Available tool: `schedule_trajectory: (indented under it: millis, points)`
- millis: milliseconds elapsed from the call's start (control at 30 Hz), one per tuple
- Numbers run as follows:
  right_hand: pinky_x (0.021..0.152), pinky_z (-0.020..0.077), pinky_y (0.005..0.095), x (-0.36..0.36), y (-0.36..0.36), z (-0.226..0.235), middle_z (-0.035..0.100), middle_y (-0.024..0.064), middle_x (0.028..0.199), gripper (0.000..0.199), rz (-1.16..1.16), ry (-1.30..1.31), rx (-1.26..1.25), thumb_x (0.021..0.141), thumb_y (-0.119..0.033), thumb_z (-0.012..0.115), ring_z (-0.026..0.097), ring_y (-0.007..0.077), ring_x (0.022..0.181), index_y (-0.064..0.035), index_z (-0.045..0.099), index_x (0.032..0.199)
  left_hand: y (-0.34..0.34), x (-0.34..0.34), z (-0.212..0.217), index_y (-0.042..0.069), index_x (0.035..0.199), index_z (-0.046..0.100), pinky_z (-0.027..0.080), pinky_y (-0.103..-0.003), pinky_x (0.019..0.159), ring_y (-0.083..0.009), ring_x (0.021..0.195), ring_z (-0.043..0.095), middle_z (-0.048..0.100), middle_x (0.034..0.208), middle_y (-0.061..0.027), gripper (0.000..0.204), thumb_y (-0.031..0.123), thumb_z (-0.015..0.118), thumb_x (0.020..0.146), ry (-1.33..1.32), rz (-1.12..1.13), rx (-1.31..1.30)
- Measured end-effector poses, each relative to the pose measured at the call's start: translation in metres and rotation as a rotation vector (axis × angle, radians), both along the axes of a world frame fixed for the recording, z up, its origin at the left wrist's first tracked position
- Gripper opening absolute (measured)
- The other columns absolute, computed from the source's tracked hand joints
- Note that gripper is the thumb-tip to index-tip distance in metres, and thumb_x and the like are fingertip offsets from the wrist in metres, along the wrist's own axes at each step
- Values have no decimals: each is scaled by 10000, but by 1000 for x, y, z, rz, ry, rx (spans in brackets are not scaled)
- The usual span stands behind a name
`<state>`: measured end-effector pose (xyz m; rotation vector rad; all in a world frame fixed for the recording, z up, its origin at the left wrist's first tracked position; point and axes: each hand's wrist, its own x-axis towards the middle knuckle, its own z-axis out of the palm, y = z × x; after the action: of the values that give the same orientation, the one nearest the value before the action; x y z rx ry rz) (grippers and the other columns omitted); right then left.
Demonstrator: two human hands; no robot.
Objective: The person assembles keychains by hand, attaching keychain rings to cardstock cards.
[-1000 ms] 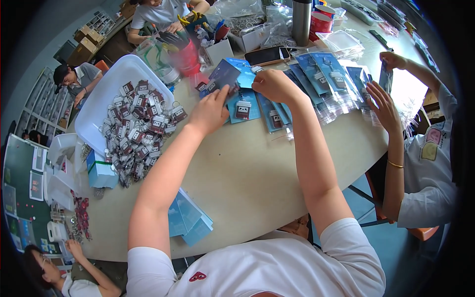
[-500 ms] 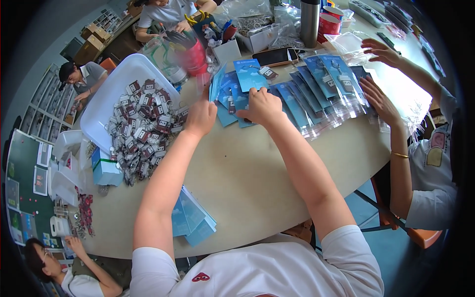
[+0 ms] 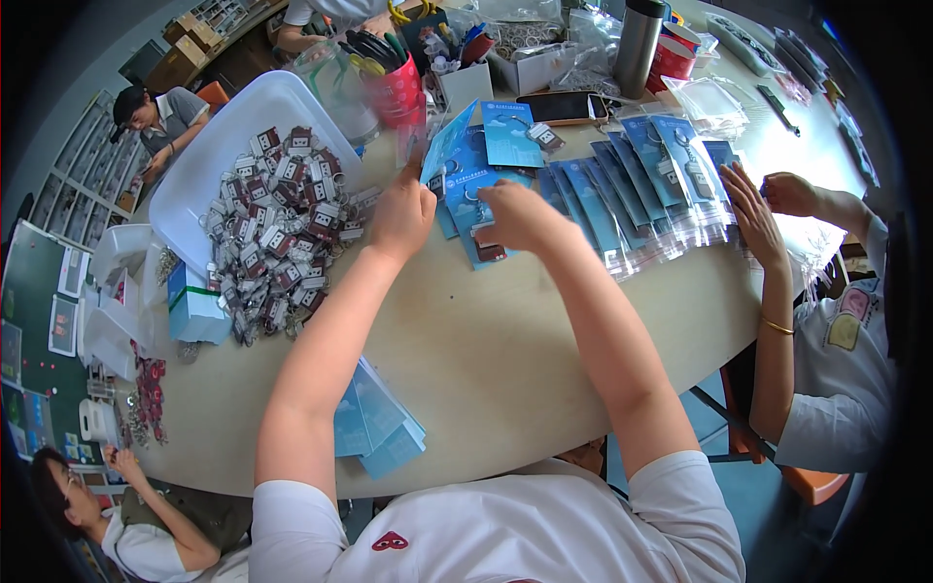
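Note:
My left hand (image 3: 402, 216) is closed on the lower end of several upright blue printed cards (image 3: 450, 144). In front of it lies a blue card with a keychain (image 3: 469, 194), tilted on other cards. Over this card is my right hand (image 3: 530, 216), slightly blurred, its index finger near the keychain's ring and its thumb lower down, with a gap between them. The keychain's brown-and-white charm (image 3: 491, 252) shows just below the thumb. Behind, another blue card (image 3: 510, 134) has a keychain charm (image 3: 546, 137) at its right edge.
A white tub (image 3: 185, 209) lies tipped at left, cassette-shaped keychains (image 3: 282, 233) spilling out. Bagged cards (image 3: 632, 180) overlap at right, beside a co-worker's hand (image 3: 748, 209). More blue cards (image 3: 384, 423) lie near the front edge. Behind stand a red tool cup (image 3: 397, 92) and a steel flask (image 3: 639, 49).
The cards in my left hand have tilted over to the right. My right hand has shifted slightly down and right, uncovering the keychain's ring. The co-worker's far hand has come down beside the other.

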<state>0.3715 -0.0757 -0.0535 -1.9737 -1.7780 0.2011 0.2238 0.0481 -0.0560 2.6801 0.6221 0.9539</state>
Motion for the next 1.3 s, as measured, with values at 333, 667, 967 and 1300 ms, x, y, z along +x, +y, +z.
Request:
schedule_trajectory:
  millis: [333,667,967,1300]
  points:
    - [667,496,322,27,-2,23,629,200,810,381,-221,182,-295,728,-247,675,632,259,709,55,590,945,11,-4,-14,-12,1297,335,440,-456,658,-405,748,537,548,936,-250,528,78,446,789,4,-4,38]
    - [821,467,349,18,4,6,588,241,1016,502,-291,225,-237,628,-227,758,571,332,980,70,550,975,-8,13,-6,34,1319,321,475,-385,786,-327,961,553,488,1216,-158,542,89,454,796,-37,1,85]
    - [445,365,182,55,-36,71,485,-30,683,107,-105,750,-313,805,-62,571,441,41,530,-3,557,893,-18,23,0,58,1340,277,416,-380,911,-334,1106,470,432,1264,-173,575,136,484,809,113,-15,11]
    - [580,412,157,58,-58,90,560,-31,793,165,122,1112,-21,848,-7,512,470,13,644,-13,579,998,-27,-4,24,54,1351,262,206,-400,1044,-268,1295,266,348,1355,-144,619,245,486,806,391,-37,-1]
